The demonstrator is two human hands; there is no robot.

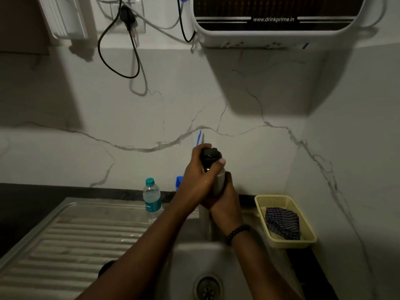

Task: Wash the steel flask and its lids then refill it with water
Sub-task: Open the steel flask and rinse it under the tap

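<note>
The steel sink (207, 265) fills the lower view, its ribbed drainboard (71, 241) to the left. Above the sink basin, both hands hold the steel flask (218, 182) upright: the right hand (225, 198) is wrapped around its body from below, and the left hand (199, 178) is curled over the black lid (208, 155) on top. A yellow basket (303, 239) with striped cloth sits right of the sink. A small water bottle (151, 197) stands at the sink's back edge.
</note>
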